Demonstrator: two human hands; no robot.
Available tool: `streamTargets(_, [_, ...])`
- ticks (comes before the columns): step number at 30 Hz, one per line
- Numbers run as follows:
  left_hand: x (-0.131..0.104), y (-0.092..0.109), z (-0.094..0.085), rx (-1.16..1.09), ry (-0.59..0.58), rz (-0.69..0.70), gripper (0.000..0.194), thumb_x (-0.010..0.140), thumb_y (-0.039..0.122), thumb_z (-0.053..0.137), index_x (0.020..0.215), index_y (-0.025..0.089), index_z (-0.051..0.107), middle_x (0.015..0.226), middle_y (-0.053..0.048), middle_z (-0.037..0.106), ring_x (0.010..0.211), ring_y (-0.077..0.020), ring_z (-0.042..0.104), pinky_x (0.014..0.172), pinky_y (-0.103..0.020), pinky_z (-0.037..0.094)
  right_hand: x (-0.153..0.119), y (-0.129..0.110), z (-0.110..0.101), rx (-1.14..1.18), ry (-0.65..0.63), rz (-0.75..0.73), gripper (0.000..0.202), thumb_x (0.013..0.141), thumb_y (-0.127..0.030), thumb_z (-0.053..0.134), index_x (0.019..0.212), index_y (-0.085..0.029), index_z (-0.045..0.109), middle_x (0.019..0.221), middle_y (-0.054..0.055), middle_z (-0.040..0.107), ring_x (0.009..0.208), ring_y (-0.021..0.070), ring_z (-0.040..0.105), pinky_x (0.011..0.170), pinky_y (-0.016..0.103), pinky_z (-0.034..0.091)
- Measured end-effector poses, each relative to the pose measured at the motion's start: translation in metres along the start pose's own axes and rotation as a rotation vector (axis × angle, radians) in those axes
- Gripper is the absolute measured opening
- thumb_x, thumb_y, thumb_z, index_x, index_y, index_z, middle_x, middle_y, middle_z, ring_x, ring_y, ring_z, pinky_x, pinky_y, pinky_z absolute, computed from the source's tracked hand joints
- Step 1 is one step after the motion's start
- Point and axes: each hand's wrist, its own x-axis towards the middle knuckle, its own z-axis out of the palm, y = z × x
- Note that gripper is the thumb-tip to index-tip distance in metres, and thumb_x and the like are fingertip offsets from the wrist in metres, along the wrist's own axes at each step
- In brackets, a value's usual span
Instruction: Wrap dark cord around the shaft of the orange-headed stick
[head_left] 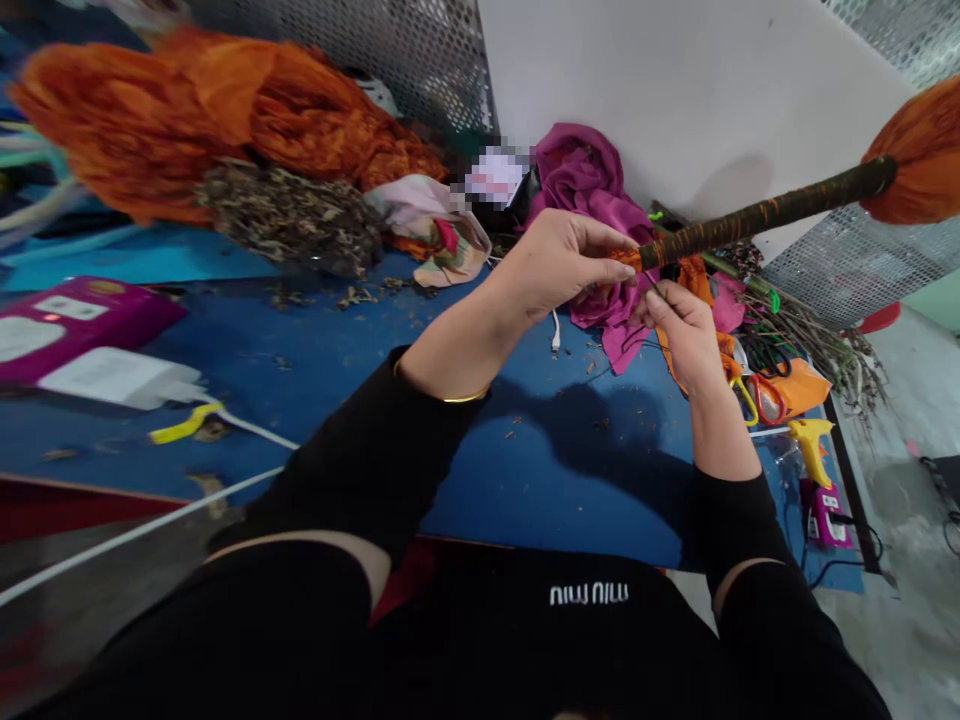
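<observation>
A long dark stem wrapped with orange-flecked strips [772,212] slants up to the right, with a bunch of orange fabric [919,160] at its far end. Its near end, where orange cloth shows, is pinched between the thumb and fingers of my left hand [559,262]. Just below that end, my right hand [684,325] is closed on a thin dark strand [654,284], which runs up to the stem. Behind both hands lies crumpled magenta fabric [581,185].
Orange fabric [300,110] and dried plant matter [292,215] lie at the back left. A purple power strip [97,320] with a white charger is at left. Scissors [769,398], a yellow glue gun [812,445] and twigs [825,335] lie at right on the blue table [525,480].
</observation>
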Motion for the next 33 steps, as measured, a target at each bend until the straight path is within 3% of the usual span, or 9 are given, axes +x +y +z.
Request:
streamTargets(3, [0.001, 0.001, 0.000, -0.041, 0.013, -0.040, 0.020, 0.076, 0.002, 0.077, 0.092, 0.012, 0.082, 0.066, 0.002, 0.069, 0.058, -0.0072, 0.060, 0.064, -0.023, 0.053, -0.003, -0.002, -0.001, -0.062, 0.152, -0.110, 0.044, 0.098, -0.059, 0.064, 0.073, -0.023, 0.064, 0.072, -0.002, 0.061, 0.072, 0.0116, 0.058, 0.077, 0.030, 0.054])
streamTargets(6, [0.000, 0.000, 0.001, -0.035, 0.017, -0.059, 0.018, 0.078, 0.006, 0.077, 0.094, 0.012, 0.081, 0.068, 0.001, 0.069, 0.057, -0.0075, 0.060, 0.061, -0.022, 0.050, -0.009, -0.003, 0.006, -0.147, 0.313, -0.306, 0.046, 0.100, -0.061, 0.060, 0.074, -0.024, 0.065, 0.087, 0.003, 0.064, 0.095, 0.0175, 0.066, 0.096, 0.039, 0.058])
streamTargets(11, [-0.001, -0.005, 0.003, -0.009, -0.032, -0.103, 0.017, 0.080, 0.013, 0.079, 0.097, 0.012, 0.080, 0.067, 0.001, 0.067, 0.056, -0.0091, 0.060, 0.058, -0.023, 0.048, -0.012, -0.004, 0.019, 0.010, 0.410, -0.490, 0.045, 0.102, -0.061, 0.056, 0.077, -0.025, 0.067, 0.110, 0.007, 0.064, 0.125, 0.0244, 0.068, 0.116, 0.052, 0.056])
streamTargets(14, [0.000, -0.010, 0.006, 0.010, -0.091, -0.119, 0.021, 0.080, 0.014, 0.080, 0.101, 0.013, 0.078, 0.065, 0.002, 0.064, 0.054, -0.0081, 0.056, 0.055, -0.022, 0.045, -0.008, 0.000, 0.020, 0.114, 0.386, -0.447, 0.054, 0.099, -0.072, 0.054, 0.073, -0.024, 0.060, 0.091, 0.004, 0.062, 0.102, 0.0210, 0.073, 0.107, 0.051, 0.062])
streamTargets(16, [0.000, -0.012, 0.008, 0.011, -0.123, -0.122, 0.028, 0.079, 0.012, 0.080, 0.107, 0.014, 0.076, 0.064, 0.002, 0.063, 0.053, -0.0081, 0.054, 0.055, -0.022, 0.044, -0.007, 0.001, 0.019, 0.117, 0.321, -0.308, 0.061, 0.095, -0.080, 0.052, 0.072, -0.024, 0.056, 0.075, 0.001, 0.056, 0.075, 0.0161, 0.066, 0.090, 0.045, 0.067])
streamTargets(18, [0.000, -0.014, 0.011, 0.003, -0.140, -0.119, 0.035, 0.079, 0.011, 0.079, 0.114, 0.015, 0.075, 0.063, 0.003, 0.063, 0.053, -0.0095, 0.054, 0.055, -0.024, 0.045, -0.009, -0.001, 0.017, 0.060, 0.290, -0.173, 0.061, 0.093, -0.082, 0.054, 0.073, -0.025, 0.057, 0.069, -0.001, 0.053, 0.062, 0.0126, 0.055, 0.074, 0.037, 0.065])
streamTargets(21, [-0.001, -0.017, 0.015, 0.016, -0.139, -0.100, 0.036, 0.081, 0.012, 0.075, 0.117, 0.014, 0.074, 0.065, 0.001, 0.066, 0.054, -0.0122, 0.057, 0.056, -0.027, 0.048, -0.017, -0.010, 0.016, -0.045, 0.323, -0.110, 0.060, 0.093, -0.081, 0.055, 0.074, -0.025, 0.061, 0.070, -0.001, 0.053, 0.059, 0.0107, 0.048, 0.060, 0.030, 0.055])
streamTargets(26, [-0.004, -0.021, 0.022, 0.068, -0.110, -0.042, 0.024, 0.083, 0.014, 0.072, 0.106, 0.013, 0.078, 0.064, 0.000, 0.067, 0.053, -0.0111, 0.056, 0.055, -0.026, 0.047, -0.023, -0.015, 0.019, -0.128, 0.340, -0.153, 0.058, 0.100, -0.077, 0.047, 0.082, -0.025, 0.066, 0.072, -0.001, 0.049, 0.058, 0.0092, 0.046, 0.054, 0.028, 0.045])
streamTargets(33, [-0.003, -0.020, 0.024, 0.145, -0.095, -0.033, 0.016, 0.081, 0.012, 0.069, 0.094, 0.013, 0.079, 0.064, 0.000, 0.068, 0.051, -0.0088, 0.051, 0.053, -0.024, 0.043, -0.021, -0.012, 0.014, -0.167, 0.313, -0.215, 0.054, 0.105, -0.071, 0.040, 0.091, -0.028, 0.069, 0.080, 0.001, 0.058, 0.069, 0.0127, 0.057, 0.063, 0.030, 0.052])
